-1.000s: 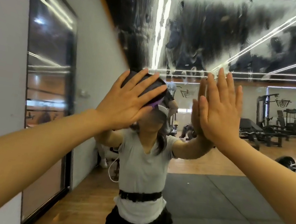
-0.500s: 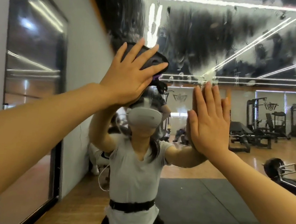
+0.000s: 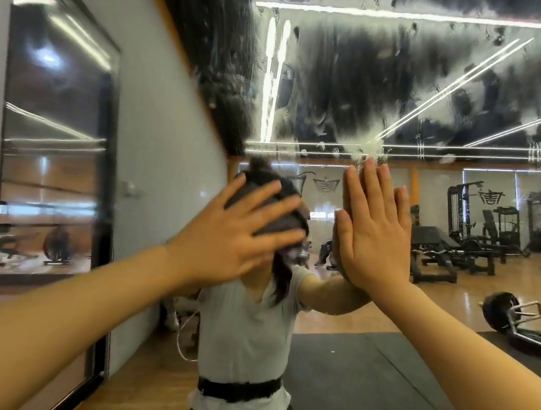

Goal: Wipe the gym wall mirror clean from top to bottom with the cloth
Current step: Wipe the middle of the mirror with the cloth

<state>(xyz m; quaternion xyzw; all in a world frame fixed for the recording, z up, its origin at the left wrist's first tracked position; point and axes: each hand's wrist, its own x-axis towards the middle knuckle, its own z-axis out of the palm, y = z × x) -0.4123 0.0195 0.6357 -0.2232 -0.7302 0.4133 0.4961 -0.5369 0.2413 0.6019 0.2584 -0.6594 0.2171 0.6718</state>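
The left hand (image 3: 234, 234) lies flat against the mirror (image 3: 397, 94), fingers spread and extended. The cloth (image 3: 280, 221), a dark fabric, is pinned between the palm and the glass. It shows in the gaps between the spread fingers (image 3: 257, 191) and projects slightly past the fingertips toward the right. The hand presses the cloth rather than gripping it; no finger curls around the fabric.

The right hand (image 3: 372, 232) is also open, fingers straight and close together, pointing upward. Its palm rests flat on the glass, just beside the cloth on the right. It holds nothing. Its reflection meets it along the thumb edge.

Above both sets of fingertips, the mirror surface carries heavy wet smears and streaks. At and below fingertip level, the glass reads clear and reflects gym equipment and a barbell (image 3: 502, 312) on the floor.

Most of the cloth is hidden under the left hand, so its full outline cannot be determined. The cloth also merges with the dark reflection behind it. Both forearms are cut off by the lower frame edges.
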